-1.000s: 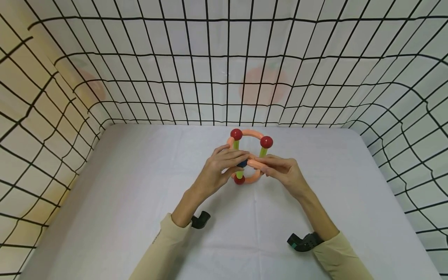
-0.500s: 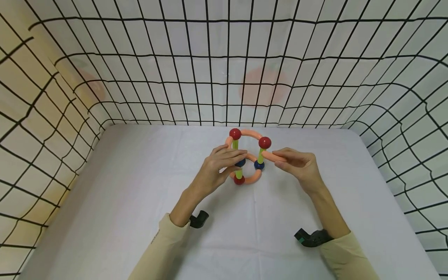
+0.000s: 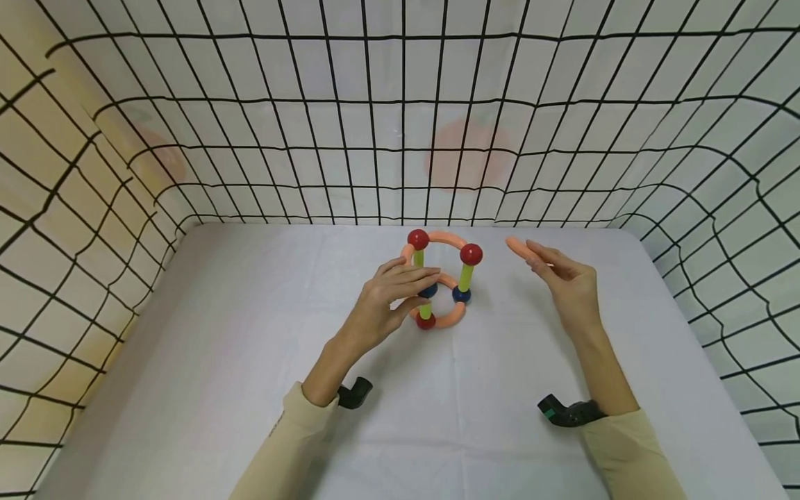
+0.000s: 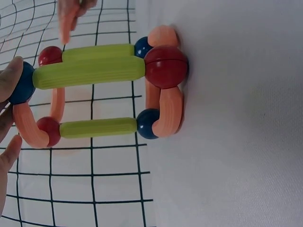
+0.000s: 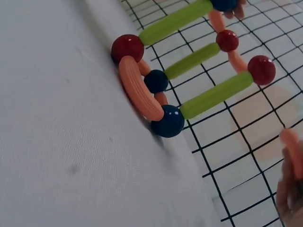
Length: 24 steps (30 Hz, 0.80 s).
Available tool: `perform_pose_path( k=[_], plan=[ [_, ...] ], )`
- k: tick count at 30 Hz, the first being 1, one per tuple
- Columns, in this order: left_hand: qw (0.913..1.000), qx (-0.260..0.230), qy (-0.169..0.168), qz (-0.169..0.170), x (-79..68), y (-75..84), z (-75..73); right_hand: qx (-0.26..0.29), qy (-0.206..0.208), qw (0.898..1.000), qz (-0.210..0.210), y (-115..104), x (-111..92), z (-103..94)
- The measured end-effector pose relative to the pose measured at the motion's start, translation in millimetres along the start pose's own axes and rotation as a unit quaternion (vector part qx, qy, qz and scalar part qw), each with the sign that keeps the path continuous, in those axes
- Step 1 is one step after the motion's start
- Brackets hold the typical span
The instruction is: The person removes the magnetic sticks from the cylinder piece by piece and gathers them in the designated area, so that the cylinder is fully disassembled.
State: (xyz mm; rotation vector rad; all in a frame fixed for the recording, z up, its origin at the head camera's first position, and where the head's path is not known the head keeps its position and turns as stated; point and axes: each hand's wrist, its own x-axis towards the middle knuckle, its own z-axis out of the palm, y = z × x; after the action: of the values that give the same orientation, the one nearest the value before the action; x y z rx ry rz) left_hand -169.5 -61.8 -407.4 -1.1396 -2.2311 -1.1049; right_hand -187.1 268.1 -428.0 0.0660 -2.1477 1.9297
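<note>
A frame of magnetic rods and balls stands on the table, with three upright green rods between its upper and lower balls. My left hand grips the upper blue ball nearest me, thumb and fingers around it. Two curved orange rods link that ball to the far-left red ball and on to the right red ball. Lower down, a curved rod joins a red and a blue ball at the table. Off to the right, my right hand pinches a loose curved orange rod, apart from the frame.
A white cloth covers the table. Black wire mesh rises along its back and both sides, with pale cloth behind. Dark wrist cameras sit on the left wrist and the right wrist.
My right hand has drawn the curved orange rod away from the frame, to the right and farther back. The left hand stays on the blue ball; the frame has barely shifted.
</note>
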Motion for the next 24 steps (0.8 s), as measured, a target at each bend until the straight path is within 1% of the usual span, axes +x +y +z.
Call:
perform_pose_path(
  k=[3,6,8,11,14,16,19,24],
  plan=[
    [1.0000,-0.007,-0.001,-0.005,-0.2,0.4,-0.5,-0.047,0.028,0.996,0.066,6.4,1.7,-6.0],
    [0.9999,-0.013,-0.002,-0.006,-0.5,-0.6,0.0,-0.099,0.047,0.985,0.132,13.2,2.0,-11.8],
    [0.9998,-0.017,-0.002,-0.005,-0.7,-0.7,0.1,-0.128,0.056,0.977,0.162,17.9,2.0,-14.4],
    [0.9998,-0.021,-0.001,-0.001,-1.0,-1.2,0.6,-0.167,0.063,0.966,0.188,24.6,2.0,-16.6],
    [0.9998,-0.021,0.001,0.002,-1.0,-1.5,0.9,-0.197,0.068,0.958,0.199,30.6,1.3,-17.8],
    [0.9997,-0.023,0.002,0.002,-0.8,-1.4,1.1,-0.211,0.073,0.955,0.193,34.0,0.3,-19.1],
    [0.9997,-0.025,0.004,0.004,-0.5,-1.0,1.0,-0.241,0.077,0.952,0.170,39.5,-0.6,-20.5],
    [0.9997,-0.025,0.004,0.007,-0.5,-1.2,0.7,-0.291,0.079,0.946,0.120,43.5,-2.9,-19.2]
  ],
)
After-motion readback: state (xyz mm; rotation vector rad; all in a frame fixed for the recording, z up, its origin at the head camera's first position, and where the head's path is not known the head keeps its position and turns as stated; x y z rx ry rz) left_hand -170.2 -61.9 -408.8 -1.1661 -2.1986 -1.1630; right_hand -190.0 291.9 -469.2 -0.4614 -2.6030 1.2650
